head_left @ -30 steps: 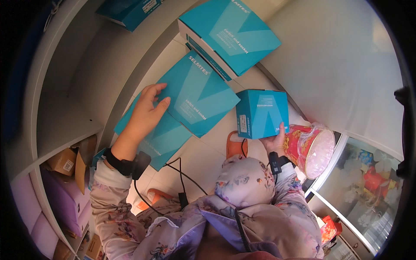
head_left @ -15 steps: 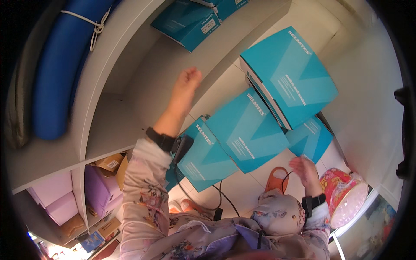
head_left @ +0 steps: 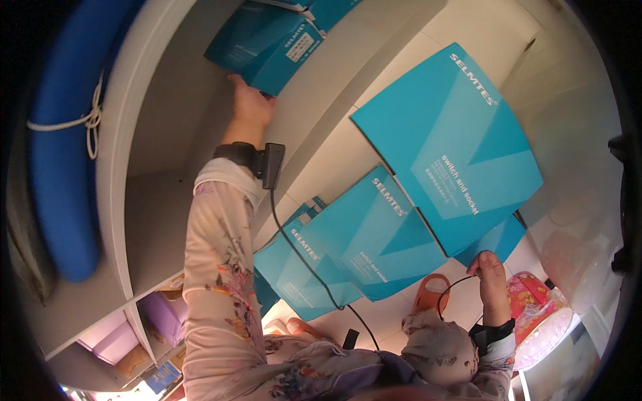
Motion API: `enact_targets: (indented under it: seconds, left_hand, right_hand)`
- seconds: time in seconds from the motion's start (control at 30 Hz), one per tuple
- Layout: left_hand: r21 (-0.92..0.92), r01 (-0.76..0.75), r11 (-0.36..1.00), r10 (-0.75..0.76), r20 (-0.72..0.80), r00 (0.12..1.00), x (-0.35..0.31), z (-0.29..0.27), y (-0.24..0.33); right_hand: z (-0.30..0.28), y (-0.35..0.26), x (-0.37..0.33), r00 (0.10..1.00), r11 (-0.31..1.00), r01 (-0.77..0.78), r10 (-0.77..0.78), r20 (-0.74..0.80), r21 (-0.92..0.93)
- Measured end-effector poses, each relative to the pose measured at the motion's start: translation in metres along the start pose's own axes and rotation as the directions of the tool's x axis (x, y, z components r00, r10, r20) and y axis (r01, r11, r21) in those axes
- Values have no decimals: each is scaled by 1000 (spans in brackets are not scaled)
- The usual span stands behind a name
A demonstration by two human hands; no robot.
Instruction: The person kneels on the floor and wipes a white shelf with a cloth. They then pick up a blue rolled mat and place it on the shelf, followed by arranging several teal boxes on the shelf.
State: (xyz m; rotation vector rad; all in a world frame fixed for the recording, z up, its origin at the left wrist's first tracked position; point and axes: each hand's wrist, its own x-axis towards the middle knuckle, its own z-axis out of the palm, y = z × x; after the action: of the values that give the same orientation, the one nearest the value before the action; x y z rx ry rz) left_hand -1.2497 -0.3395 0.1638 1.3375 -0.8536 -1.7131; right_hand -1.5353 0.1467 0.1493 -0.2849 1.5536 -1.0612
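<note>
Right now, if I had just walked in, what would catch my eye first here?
Probably the big teal boxes: the largest teal box fills the upper right, with a middle teal box below it. The left hand reaches up to a dark teal carton on the top shelf, while the right hand touches the small teal box at lower right. A thick blue roll tied with cord stands at far left.

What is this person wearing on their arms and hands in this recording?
Both hands are bare. The left hand and right hand come from pale pink sleeves with a floral print. Each wrist carries a black band; the left band has a small black box with a black cable trailing down.
</note>
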Motion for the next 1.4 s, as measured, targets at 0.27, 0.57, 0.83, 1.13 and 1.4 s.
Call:
enact_targets:
  seconds: [0.27, 0.57, 0.83, 1.13, 1.4]
  left_hand:
    - [-35, -63, 997, 64, 21, 998, -13, 26, 4]
    - [-273, -5, 962, -9, -47, 999, -13, 17, 6]
    - [-190, -48, 981, 79, 154, 985, -10, 24, 3]
    - [-307, -12, 952, -40, -162, 986, -23, 30, 10]
    - [-301, 164, 940, -172, -1, 985, -22, 35, 12]
  right_hand:
    - [-4, 17, 13, 995, 983, -86, 76, 64, 163]
    - [0, 22, 20, 991, 926, -96, 55, 123, 364]
    - [-1, 30, 22, 981, 880, -179, 122, 154, 440]
    - [-2, 37, 23, 977, 826, -206, 142, 160, 525]
    - [-3, 39, 17, 983, 838, -168, 107, 147, 518]
